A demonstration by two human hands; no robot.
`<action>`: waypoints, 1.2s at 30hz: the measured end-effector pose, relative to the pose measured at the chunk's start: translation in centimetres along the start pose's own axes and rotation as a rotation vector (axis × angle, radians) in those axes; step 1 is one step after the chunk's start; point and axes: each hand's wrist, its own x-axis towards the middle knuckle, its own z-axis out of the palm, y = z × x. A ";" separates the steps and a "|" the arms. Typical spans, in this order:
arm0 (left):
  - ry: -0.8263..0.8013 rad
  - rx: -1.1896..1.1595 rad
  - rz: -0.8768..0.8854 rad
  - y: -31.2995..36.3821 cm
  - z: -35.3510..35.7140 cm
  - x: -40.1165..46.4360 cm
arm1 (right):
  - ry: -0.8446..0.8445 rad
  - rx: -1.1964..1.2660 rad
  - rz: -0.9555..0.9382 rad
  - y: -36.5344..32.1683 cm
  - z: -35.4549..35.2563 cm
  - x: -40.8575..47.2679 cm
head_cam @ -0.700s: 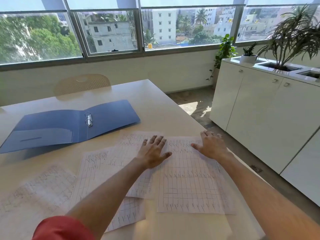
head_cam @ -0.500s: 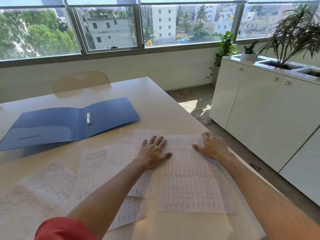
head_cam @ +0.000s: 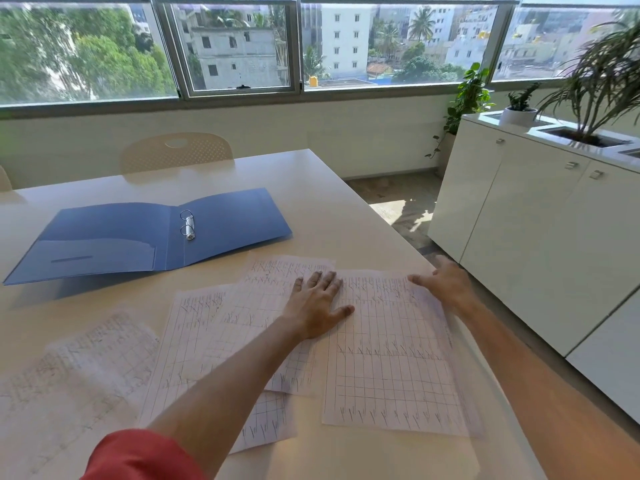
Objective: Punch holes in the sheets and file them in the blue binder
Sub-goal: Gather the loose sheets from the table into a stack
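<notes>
A pale counter fills the lower view, seen from a person's head looking down along both bare forearms; several sheets of gridded, handwritten paper lie spread and overlapping on the near half of it, some blurred at the left edge. The left hand lies flat, palm down, fingers spread and released, resting where two of the sheets overlap; a red sleeve shows at the bottom of that arm. The right hand rests on the far right corner of the rightmost sheet, close to the counter's edge, fingers extended and loose, gripping nothing. The blue binder lies open and flat on the counter, beyond the sheets and to the left, apart from both hands; its metal ring clip stands at the spine, and a pocket shows on its left inside cover. A beige chair sits at the far side of the counter; a white cabinet with potted plants on top stands to the right, under a long window showing trees and buildings.
</notes>
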 end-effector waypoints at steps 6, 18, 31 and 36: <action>0.008 -0.005 0.005 0.0 0.1 0.1 | -0.187 0.402 0.207 -0.5 -0.7 -0.4; 0.141 -0.072 -0.038 -0.8 -0.7 0.1 | -0.265 0.458 0.085 -1.2 -1.2 0.1; 0.172 -0.125 -0.415 -11.7 -5.2 -1.4 | -0.572 0.678 -0.165 -4.2 -2.9 1.7; 0.076 -0.066 -0.411 -13.7 -5.5 -1.6 | -0.669 0.732 -0.153 -5.8 -1.1 1.9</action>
